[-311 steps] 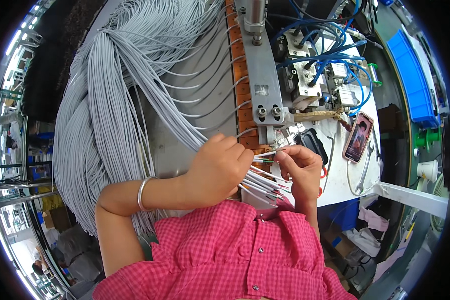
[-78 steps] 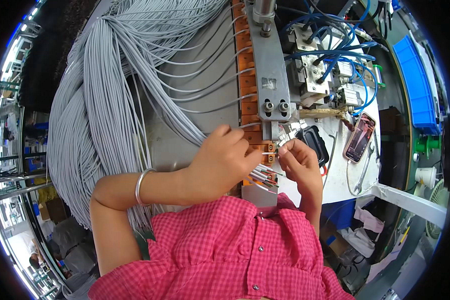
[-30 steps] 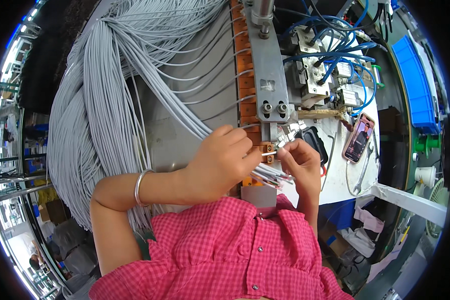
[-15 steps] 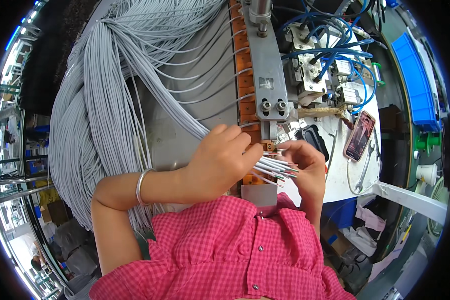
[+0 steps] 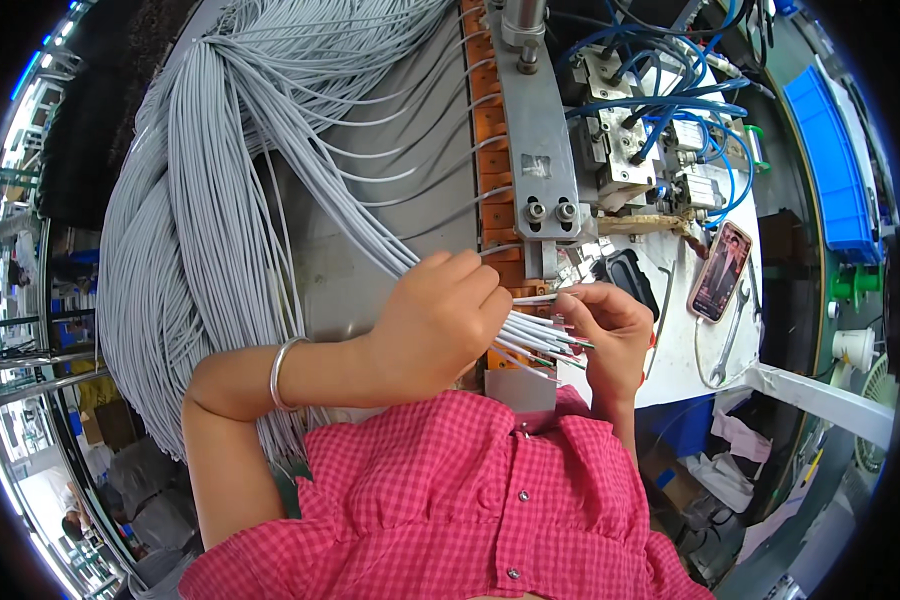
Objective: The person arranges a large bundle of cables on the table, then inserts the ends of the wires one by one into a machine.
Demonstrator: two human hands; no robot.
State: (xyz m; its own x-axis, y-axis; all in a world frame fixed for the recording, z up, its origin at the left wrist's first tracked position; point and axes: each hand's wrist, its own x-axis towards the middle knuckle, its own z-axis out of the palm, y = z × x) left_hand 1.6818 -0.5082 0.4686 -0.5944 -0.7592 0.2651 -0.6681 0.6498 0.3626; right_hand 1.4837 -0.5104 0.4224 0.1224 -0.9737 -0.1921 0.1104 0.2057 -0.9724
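Cable bundle [image 5: 530,332], pale grey, coloured wire ends fanned, at the counter's [image 5: 676,365] near edge; gripped in the closed left hand [image 5: 438,322]. Right hand [image 5: 612,338]: thumb and forefinger apparently pinching one cable end [image 5: 535,299], fingertips small in view. Farther off: orange blocks [image 5: 495,215], one row. Toward the counter's right edge: phone [image 5: 720,272], wrench [image 5: 732,335].

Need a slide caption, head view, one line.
Left hand grips a bundle of grey cables while the right hand pinches one cable end beside a row of orange blocks.
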